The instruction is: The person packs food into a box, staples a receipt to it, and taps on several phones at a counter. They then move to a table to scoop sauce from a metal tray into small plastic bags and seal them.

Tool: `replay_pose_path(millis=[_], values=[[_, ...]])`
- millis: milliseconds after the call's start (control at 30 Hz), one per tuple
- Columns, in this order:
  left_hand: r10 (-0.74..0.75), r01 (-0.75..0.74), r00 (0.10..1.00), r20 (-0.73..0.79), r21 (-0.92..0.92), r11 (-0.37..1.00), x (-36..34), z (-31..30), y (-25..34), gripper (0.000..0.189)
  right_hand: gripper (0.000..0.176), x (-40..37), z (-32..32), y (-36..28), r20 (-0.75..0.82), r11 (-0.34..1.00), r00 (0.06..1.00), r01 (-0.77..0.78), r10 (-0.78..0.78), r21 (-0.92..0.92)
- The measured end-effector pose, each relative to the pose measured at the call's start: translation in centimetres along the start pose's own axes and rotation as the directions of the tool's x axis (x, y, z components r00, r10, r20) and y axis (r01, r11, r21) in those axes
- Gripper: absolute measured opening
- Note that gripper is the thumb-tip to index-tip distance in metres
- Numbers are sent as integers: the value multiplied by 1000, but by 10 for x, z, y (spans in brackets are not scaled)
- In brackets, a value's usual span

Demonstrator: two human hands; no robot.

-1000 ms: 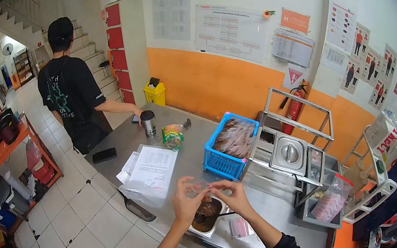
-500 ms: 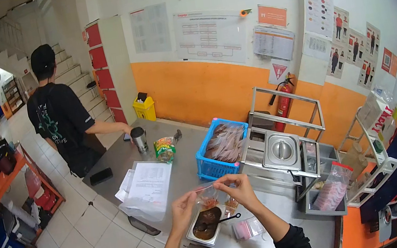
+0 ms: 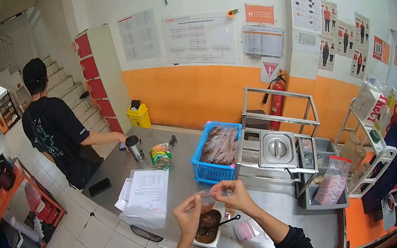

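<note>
My left hand (image 3: 188, 216) and my right hand (image 3: 231, 196) pinch the top edges of a small clear plastic bag (image 3: 207, 200) with some brown sauce in it. The bag hangs just above a white tray of dark brown sauce (image 3: 207, 226) on the steel table (image 3: 186, 178). A black spoon (image 3: 223, 221) rests in that tray with its handle pointing right. A flat stack of small clear bags (image 3: 246, 230) lies to the right of the tray.
A blue basket of filled packets (image 3: 217, 153) stands behind my hands, beside a steel rack with a lidded pot (image 3: 276, 148). Papers (image 3: 145, 189), a snack bag (image 3: 161, 156), a steel tumbler (image 3: 134, 148) and a phone (image 3: 99, 186) lie left. A person in black (image 3: 55, 136) stands at the far end.
The view has swung right and the scene shifted left. My hands stay on the small bag over the sauce tray, now held slightly lower and closer together.
</note>
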State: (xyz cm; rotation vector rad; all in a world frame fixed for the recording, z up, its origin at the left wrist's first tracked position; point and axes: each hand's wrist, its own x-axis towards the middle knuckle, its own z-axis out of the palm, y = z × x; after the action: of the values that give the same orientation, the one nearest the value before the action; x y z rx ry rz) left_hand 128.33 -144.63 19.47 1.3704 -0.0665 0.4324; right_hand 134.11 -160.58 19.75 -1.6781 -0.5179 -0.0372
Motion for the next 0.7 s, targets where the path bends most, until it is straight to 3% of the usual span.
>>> replay_pose_path(millis=[100,300,433,633,700], values=[[11,-11,1000,-3,60,998,1,1,-9,18,12,-2,-1,-3,-1,1000,1000,-4,4,-6],[-61,59,998,-32,-52,997,3,9,-3,17,16,-1,-4,0,-5,999,1000,-7,7,45],[-102,103,995,16,-69,992,4,14,2,16,12,-1,-8,-1,23,984,996,-92,90,152],[-74,78,994,75,-44,996,12,25,-9,16,11,0,-19,1,-13,973,996,-85,90,214],[-79,81,993,84,-27,996,19,36,-6,15,11,6,-31,-1,-49,994,998,-35,40,103]])
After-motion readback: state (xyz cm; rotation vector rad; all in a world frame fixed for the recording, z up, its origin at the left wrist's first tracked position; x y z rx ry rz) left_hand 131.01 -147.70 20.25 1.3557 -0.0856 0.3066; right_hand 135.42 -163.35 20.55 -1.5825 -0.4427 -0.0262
